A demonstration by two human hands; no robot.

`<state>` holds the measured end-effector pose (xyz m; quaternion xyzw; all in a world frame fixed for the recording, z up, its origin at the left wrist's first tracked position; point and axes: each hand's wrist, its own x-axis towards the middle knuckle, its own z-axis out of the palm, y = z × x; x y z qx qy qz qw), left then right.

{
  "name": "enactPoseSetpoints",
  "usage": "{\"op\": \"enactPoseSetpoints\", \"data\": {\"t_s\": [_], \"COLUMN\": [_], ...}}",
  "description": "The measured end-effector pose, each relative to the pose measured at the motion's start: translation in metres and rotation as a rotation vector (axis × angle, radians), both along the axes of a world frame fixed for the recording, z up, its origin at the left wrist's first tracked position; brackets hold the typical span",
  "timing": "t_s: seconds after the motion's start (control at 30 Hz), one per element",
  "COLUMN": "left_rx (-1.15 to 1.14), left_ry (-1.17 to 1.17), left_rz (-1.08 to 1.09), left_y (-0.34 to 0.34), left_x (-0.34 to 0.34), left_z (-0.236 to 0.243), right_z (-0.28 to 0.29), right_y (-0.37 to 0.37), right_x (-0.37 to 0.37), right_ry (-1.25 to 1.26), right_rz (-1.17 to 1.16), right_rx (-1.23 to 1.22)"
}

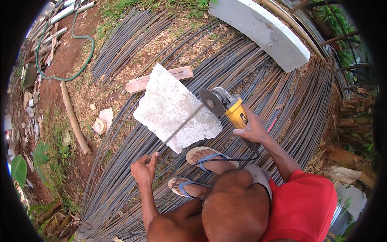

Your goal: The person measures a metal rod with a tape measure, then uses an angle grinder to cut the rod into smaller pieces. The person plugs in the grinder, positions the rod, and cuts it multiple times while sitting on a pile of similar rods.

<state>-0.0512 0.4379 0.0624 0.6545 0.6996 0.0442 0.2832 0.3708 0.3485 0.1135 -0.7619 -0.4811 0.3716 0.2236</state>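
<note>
My right hand (pixel 248 127) grips a yellow angle grinder (pixel 236 113); its grey cutting disc (pixel 207 103) is at the upper end of a thin steel rod (pixel 181 125). The rod lies diagonally across a rough white concrete slab (pixel 167 105), on a bed of long rebar (pixel 294 117). Beyond the slab's lower-left edge, my left hand (pixel 143 169) is curled at the lower part of the rod, thumb raised along it. My feet in sandals (pixel 209 159) are just below the slab, on the rebar, with the grinder's black cable near them.
A wooden plank (pixel 181 73) lies behind the slab. A long concrete block (pixel 262 32) stands at the back right. At left are a wooden pole (pixel 74 115), a green hose (pixel 89 52), white pipes (pixel 64 12) and rubble. A dark metal railing (pixel 350 66) and plants line the right side.
</note>
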Motion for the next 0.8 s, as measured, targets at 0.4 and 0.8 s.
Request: {"op": "enactPoseSetpoints", "data": {"t_s": [0.4,0.8], "left_rx": [0.013,0.058], "left_ry": [-0.018,-0.058], "left_rz": [0.03,0.013], "left_y": [-0.0022,-0.0043], "left_x": [-0.0012,0.0014], "left_z": [-0.0049,-0.001], "right_z": [0.0017,-0.0062], "right_y": [0.0003,0.0036], "right_x": [-0.0001,0.006], "right_ry": [0.031,-0.035], "right_rz": [0.007,0.041], "right_rx": [0.02,-0.021]}}
